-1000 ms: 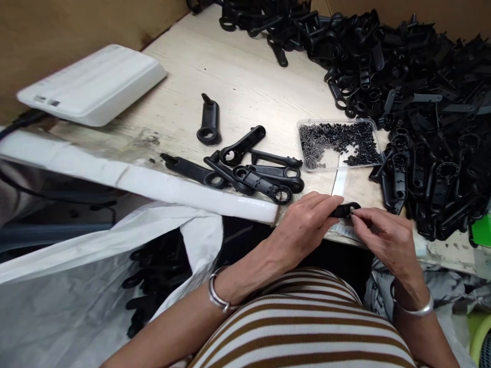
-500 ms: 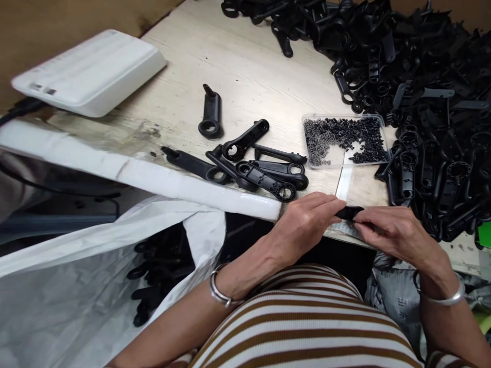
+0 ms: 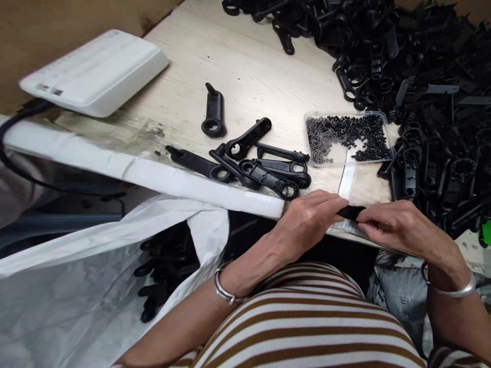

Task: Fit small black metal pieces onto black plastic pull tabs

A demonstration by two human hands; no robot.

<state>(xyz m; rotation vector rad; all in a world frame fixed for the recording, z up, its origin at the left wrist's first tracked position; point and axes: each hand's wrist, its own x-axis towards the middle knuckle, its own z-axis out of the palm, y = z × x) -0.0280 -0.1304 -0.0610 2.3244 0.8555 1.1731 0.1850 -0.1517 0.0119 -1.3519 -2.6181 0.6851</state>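
Note:
At the table's front edge my left hand [image 3: 310, 217] is closed on one end of a small black plastic part [image 3: 352, 212]. My right hand [image 3: 393, 225] pinches at the other end of that part, its fingertips pressed together; most of the part is hidden by my fingers. Just beyond my hands lies a clear shallow box [image 3: 333, 162] with small springs on its left side and tiny black pieces on its right. Several black arm-shaped parts [image 3: 268, 179] lie in a loose group left of the box. One more black part [image 3: 213, 112] lies apart behind them.
A big heap of black parts [image 3: 422, 92] covers the table's right and back. A white device [image 3: 95, 71] with a black cable stands at the left. White padding [image 3: 153, 179] lines the front edge. Below it, a white sack [image 3: 76, 306] holds more black parts.
The whole view has shifted slightly. My right hand has moved a little to the right, still at the black part; my left hand keeps its grip.

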